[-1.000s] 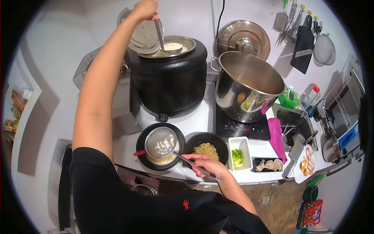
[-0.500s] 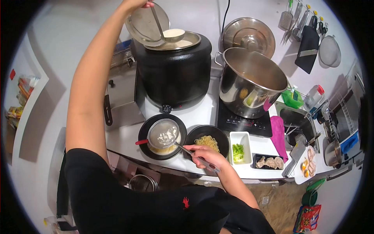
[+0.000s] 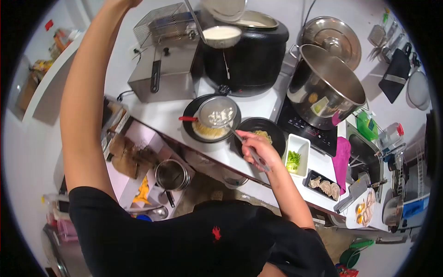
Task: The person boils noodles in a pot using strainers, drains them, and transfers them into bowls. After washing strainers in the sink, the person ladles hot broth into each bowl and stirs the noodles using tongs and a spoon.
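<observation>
My left hand (image 3: 131,3) is mostly cut off by the top edge, its fingers out of sight. From there the handle of a ladle (image 3: 222,38) runs down into view. Milky broth fills the ladle, and a thin drip hangs below it beside the black soup kettle (image 3: 247,62). My right hand (image 3: 258,150) is closed around the handle of a mesh strainer (image 3: 217,112) holding white pieces. The strainer is above a black bowl (image 3: 188,127) with noodles and milky broth; a red tip sticks out at its left. A second black bowl (image 3: 249,125) with noodles sits beside it.
To the right stand a tall steel pot (image 3: 318,87) on an induction cooker (image 3: 307,134), a white dish (image 3: 302,143) of chopped greens, and a black tray (image 3: 325,187) of dumplings. A fryer (image 3: 161,76) is at left. The kettle's lid (image 3: 226,8) is tilted up.
The full ladle has come up out of the kettle and forward, to its near left side. The camera view has shifted and tilted. My right hand still holds the strainer above the bowl.
</observation>
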The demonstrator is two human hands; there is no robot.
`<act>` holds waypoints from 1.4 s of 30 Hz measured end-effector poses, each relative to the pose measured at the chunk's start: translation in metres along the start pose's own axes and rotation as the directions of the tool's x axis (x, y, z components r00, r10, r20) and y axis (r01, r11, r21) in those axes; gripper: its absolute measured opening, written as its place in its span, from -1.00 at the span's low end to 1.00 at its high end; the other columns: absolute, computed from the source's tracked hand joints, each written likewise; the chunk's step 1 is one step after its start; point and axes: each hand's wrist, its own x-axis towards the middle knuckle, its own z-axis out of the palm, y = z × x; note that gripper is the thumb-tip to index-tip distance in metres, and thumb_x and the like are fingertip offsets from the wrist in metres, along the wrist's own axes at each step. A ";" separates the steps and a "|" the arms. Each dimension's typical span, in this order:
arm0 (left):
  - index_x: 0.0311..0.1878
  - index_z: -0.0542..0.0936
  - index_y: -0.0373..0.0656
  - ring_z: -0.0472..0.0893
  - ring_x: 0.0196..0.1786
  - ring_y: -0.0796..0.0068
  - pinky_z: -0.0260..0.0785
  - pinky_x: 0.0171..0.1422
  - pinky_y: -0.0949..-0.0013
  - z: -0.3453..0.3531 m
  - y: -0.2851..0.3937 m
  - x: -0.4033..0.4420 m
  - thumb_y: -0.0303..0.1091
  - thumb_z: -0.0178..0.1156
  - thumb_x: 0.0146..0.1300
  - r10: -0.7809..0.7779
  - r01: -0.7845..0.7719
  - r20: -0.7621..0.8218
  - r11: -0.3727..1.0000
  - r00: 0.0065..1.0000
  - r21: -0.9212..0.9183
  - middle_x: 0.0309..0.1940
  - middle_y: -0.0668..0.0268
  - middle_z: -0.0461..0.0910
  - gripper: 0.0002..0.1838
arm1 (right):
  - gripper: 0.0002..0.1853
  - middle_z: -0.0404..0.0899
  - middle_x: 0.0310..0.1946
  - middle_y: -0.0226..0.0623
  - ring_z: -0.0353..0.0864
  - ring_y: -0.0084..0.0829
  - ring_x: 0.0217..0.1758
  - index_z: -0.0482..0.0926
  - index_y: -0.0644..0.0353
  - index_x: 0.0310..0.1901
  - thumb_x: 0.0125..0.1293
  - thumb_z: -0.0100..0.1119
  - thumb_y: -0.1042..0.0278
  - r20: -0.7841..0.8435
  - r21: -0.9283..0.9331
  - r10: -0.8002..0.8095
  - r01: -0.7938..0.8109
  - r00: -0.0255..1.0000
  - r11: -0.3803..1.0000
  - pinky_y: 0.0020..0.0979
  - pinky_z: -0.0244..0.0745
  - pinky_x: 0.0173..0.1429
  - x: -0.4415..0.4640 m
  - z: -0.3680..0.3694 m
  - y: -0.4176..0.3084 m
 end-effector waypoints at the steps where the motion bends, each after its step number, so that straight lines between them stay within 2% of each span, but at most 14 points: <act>1: -0.35 0.41 -0.27 0.58 -0.53 0.47 0.49 -0.41 0.47 0.001 -0.003 -0.018 -0.13 -0.18 0.42 -0.025 0.025 -0.013 1.000 1.000 -0.004 -0.56 0.20 0.53 -0.61 | -0.46 0.37 -0.71 -0.36 0.22 -0.59 -0.76 0.20 0.45 0.23 0.17 -0.07 0.54 0.004 0.003 -0.004 0.004 1.000 1.000 -0.56 0.09 -0.68 0.001 -0.001 0.002; 4: -0.36 0.41 -0.27 0.58 -0.54 0.47 0.48 -0.42 0.47 0.012 -0.018 -0.066 -0.13 -0.18 0.42 -0.086 0.085 -0.045 0.996 0.995 -0.021 -0.57 0.19 0.54 -0.61 | -0.45 0.37 -0.71 -0.36 0.19 -0.61 -0.77 0.18 0.48 0.24 0.17 -0.07 0.55 0.005 -0.004 -0.011 0.011 1.000 1.000 -0.57 0.05 -0.70 0.001 0.002 0.005; 5: -0.37 0.44 -0.31 0.57 -0.57 0.42 0.47 -0.47 0.42 0.010 -0.031 -0.080 -0.12 -0.22 0.42 -0.078 0.075 0.035 0.995 0.996 0.064 -0.58 0.16 0.55 -0.56 | -0.45 0.37 -0.71 -0.36 0.19 -0.61 -0.77 0.18 0.48 0.23 0.16 -0.07 0.55 0.004 -0.010 -0.013 0.013 1.000 1.000 -0.57 0.05 -0.70 0.001 0.002 0.007; 7: -0.15 0.39 -0.31 0.60 -0.48 0.49 0.47 -0.35 0.52 0.027 -0.058 -0.104 -0.14 -0.10 0.40 -0.116 0.116 0.002 0.993 0.993 -0.017 -0.45 0.21 0.54 -0.65 | -0.45 0.38 -0.70 -0.36 0.19 -0.62 -0.76 0.17 0.48 0.23 0.17 -0.08 0.54 0.017 -0.011 -0.012 0.012 1.000 1.000 -0.57 0.08 -0.70 0.005 0.000 0.013; 10: -0.21 0.38 -0.27 0.61 -0.44 0.52 0.46 -0.33 0.50 0.050 -0.064 -0.150 -0.12 -0.11 0.41 -0.254 0.251 -0.022 0.965 0.967 -0.073 -0.45 0.24 0.54 -0.66 | -0.45 0.38 -0.69 -0.37 0.22 -0.61 -0.74 0.16 0.48 0.24 0.17 -0.10 0.53 0.038 -0.028 -0.003 0.004 0.999 1.000 -0.57 0.10 -0.69 0.002 0.004 0.013; 13: -0.22 0.37 -0.27 0.60 -0.45 0.51 0.46 -0.32 0.44 0.070 -0.073 -0.185 -0.17 -0.12 0.42 -0.232 0.233 -0.022 0.972 0.972 0.018 -0.46 0.25 0.54 -0.69 | -0.45 0.39 -0.69 -0.38 0.23 -0.62 -0.74 0.16 0.48 0.24 0.17 -0.10 0.53 0.054 0.000 0.005 -0.005 0.999 1.000 -0.58 0.11 -0.69 0.003 0.005 0.017; 19: -0.24 0.34 -0.29 0.58 -0.40 0.38 0.43 -0.24 0.39 0.104 -0.074 -0.244 -0.37 -0.13 0.41 -0.014 0.025 -0.048 0.973 0.999 0.229 -0.40 0.18 0.50 -0.83 | -0.45 0.39 -0.70 -0.39 0.22 -0.64 -0.74 0.18 0.47 0.24 0.16 -0.10 0.56 0.061 0.021 -0.004 0.002 0.998 1.000 -0.59 0.11 -0.69 0.009 0.000 0.027; 22: -0.25 0.37 -0.27 0.57 -0.32 0.33 0.42 -0.15 0.38 0.113 -0.083 -0.272 -0.43 -0.13 0.39 0.142 -0.139 0.028 0.872 0.989 0.469 -0.35 0.14 0.49 -0.87 | -0.46 0.39 -0.70 -0.39 0.23 -0.63 -0.75 0.18 0.47 0.23 0.17 -0.10 0.56 0.062 0.051 -0.031 0.028 0.998 0.998 -0.59 0.10 -0.69 0.010 0.000 0.031; 23: -0.25 0.37 -0.25 0.53 -0.27 0.35 0.38 -0.10 0.41 0.116 -0.087 -0.275 -0.54 -0.09 0.35 0.229 -0.210 -0.002 0.896 0.973 0.391 -0.32 0.15 0.48 -0.94 | -0.46 0.39 -0.70 -0.39 0.22 -0.63 -0.75 0.18 0.46 0.23 0.17 -0.10 0.56 0.066 0.060 -0.038 0.034 0.997 0.998 -0.59 0.10 -0.70 0.010 0.000 0.031; 25: -0.23 0.37 -0.28 0.52 -0.32 0.15 0.41 -0.20 0.38 0.121 -0.090 -0.286 -0.64 0.03 0.23 0.282 -0.268 -0.052 0.945 0.958 0.188 -0.25 0.08 0.49 -0.90 | -0.46 0.39 -0.70 -0.39 0.22 -0.63 -0.75 0.19 0.46 0.23 0.17 -0.10 0.55 0.076 0.080 -0.052 0.045 0.996 0.996 -0.59 0.10 -0.70 0.011 0.000 0.032; 26: -0.23 0.36 -0.26 0.53 -0.25 0.10 0.43 -0.16 0.31 0.123 -0.085 -0.295 -0.69 0.10 0.13 0.192 -0.181 -0.047 0.968 0.980 0.176 -0.23 0.09 0.50 -0.81 | -0.47 0.39 -0.70 -0.39 0.22 -0.63 -0.75 0.19 0.46 0.23 0.17 -0.10 0.55 0.073 0.078 -0.058 0.052 0.996 0.996 -0.59 0.10 -0.70 0.012 0.000 0.032; 29: -0.28 0.36 -0.25 0.55 -0.19 0.08 0.45 -0.14 0.25 0.127 -0.098 -0.314 -0.68 0.15 0.07 0.342 -0.328 -0.006 0.907 0.940 0.265 -0.19 0.10 0.52 -0.79 | -0.47 0.39 -0.70 -0.40 0.22 -0.63 -0.75 0.19 0.46 0.23 0.18 -0.10 0.55 0.066 0.076 -0.077 0.072 0.995 0.995 -0.59 0.11 -0.70 0.012 0.003 0.028; 33: -0.27 0.36 -0.23 0.54 -0.09 0.04 0.47 -0.07 0.20 0.124 -0.094 -0.329 -0.64 0.18 -0.04 0.370 -0.383 0.107 0.847 0.923 0.370 -0.08 0.12 0.50 -0.73 | -0.51 0.35 -0.69 -0.38 0.19 -0.61 -0.76 0.21 0.42 0.21 0.21 -0.12 0.55 0.069 0.056 -0.102 0.098 0.992 0.994 -0.58 0.10 -0.71 0.012 0.009 0.016; 42: -0.28 0.34 -0.19 0.51 -0.01 -0.05 0.47 -0.01 0.13 0.111 -0.084 -0.332 -0.61 0.14 -0.10 0.530 -0.533 0.151 0.707 0.835 0.464 0.00 0.10 0.47 -0.71 | -0.48 0.34 -0.70 -0.40 0.16 -0.64 -0.77 0.20 0.44 0.23 0.20 -0.12 0.54 0.085 -0.067 -0.165 0.170 0.983 0.983 -0.60 0.06 -0.72 -0.015 0.040 -0.028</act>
